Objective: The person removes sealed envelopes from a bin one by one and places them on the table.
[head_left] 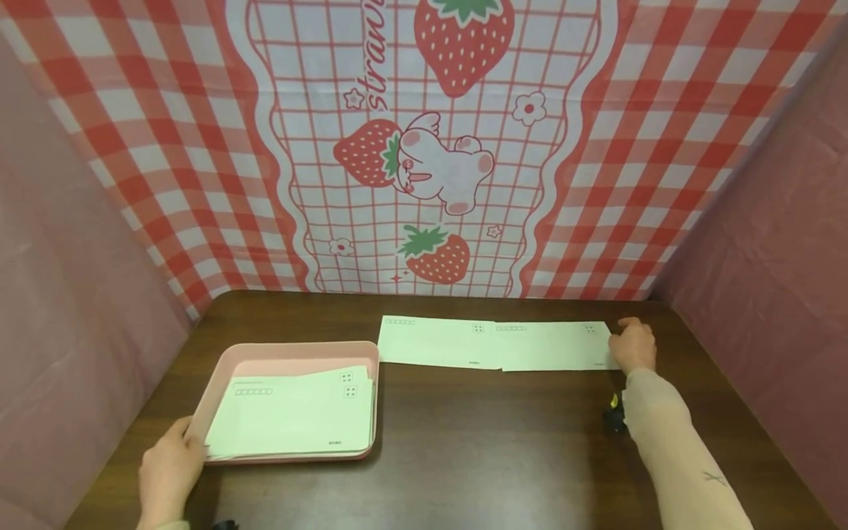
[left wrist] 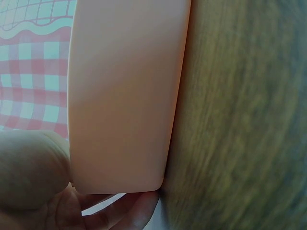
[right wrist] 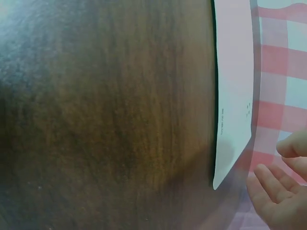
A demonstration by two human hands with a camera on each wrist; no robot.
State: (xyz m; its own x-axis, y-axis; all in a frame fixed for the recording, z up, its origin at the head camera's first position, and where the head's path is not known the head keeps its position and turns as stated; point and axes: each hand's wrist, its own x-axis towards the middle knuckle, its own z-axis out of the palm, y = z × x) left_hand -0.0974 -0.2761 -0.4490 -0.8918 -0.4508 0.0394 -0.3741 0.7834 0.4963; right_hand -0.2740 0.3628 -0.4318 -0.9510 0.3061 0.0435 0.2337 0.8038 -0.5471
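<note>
Envelopes [head_left: 291, 419] may spill if left hand [head_left: 171, 464], gripping tray [head_left: 298, 355], tips it; right hand [head_left: 636, 344], thumb and fingers apart, seems empty.

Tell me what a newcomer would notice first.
The red-checked, strawberry-printed cloth behind the table would likely catch the eye first. Next comes the pink tray of envelopes at left, held by the left hand. Two more envelopes lie end to end farther back, the right hand nearby.
</note>
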